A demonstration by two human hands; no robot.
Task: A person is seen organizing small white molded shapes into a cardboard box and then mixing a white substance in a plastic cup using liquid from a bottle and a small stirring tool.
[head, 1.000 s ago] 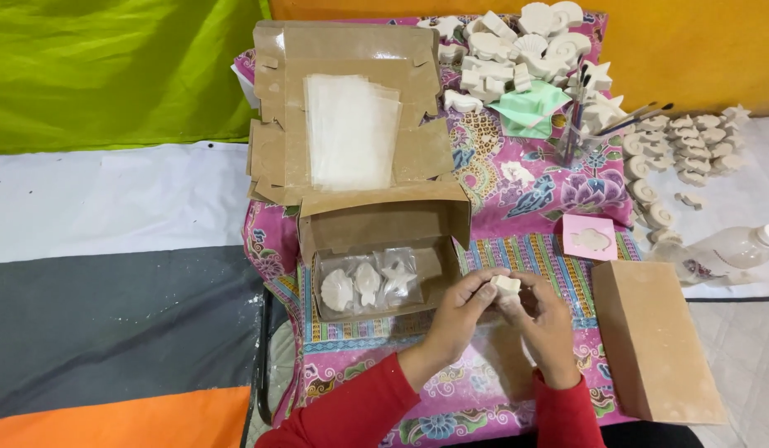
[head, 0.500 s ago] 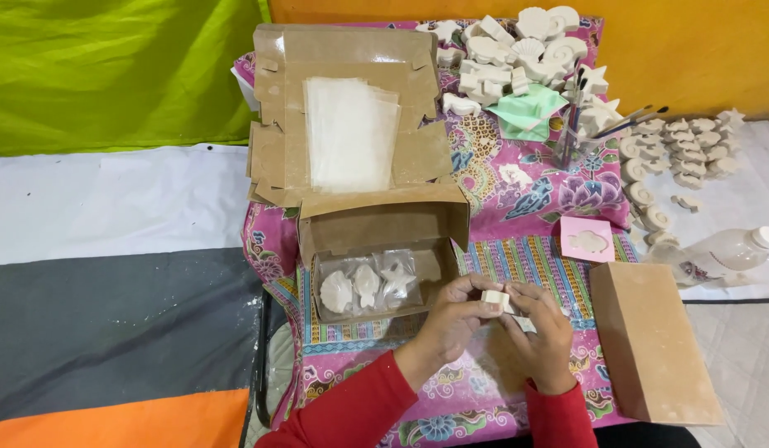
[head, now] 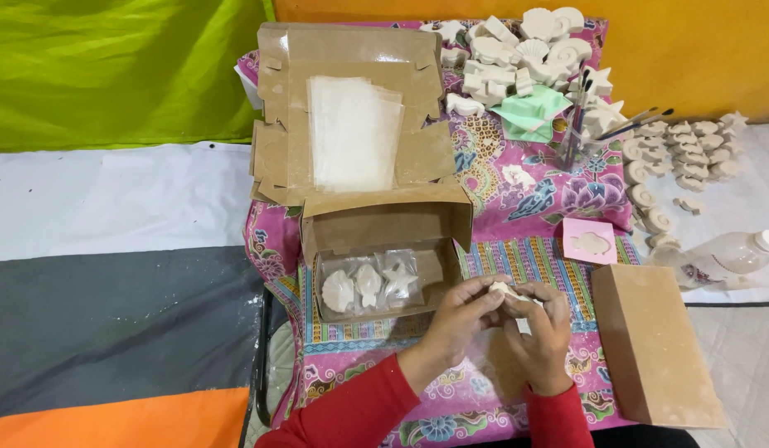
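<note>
— So what are the hands doing?

— Both are meeting over the surface [head: 517, 207], just right of the open box [head: 384, 249]. The left hand [head: 463, 311] and the right hand [head: 540, 336] are pinching one small white cast [head: 507, 290] between them, fingers [head: 484, 290] curled shut around it.

— Which way is the cast pointing?

— Its long axis is running roughly left to right, tilting a little down toward the right hand. Most of it is hiding behind the fingers, so I cannot tell its shape or which end is leading.

— And around it?

— Three casts in a clear bag [head: 369, 284] are lying inside the box. A closed brown box [head: 654, 344] is sitting just right of the right hand, a pink mould [head: 590, 241] beyond it, and a pile of white casts [head: 517, 58] at the far edge.
</note>
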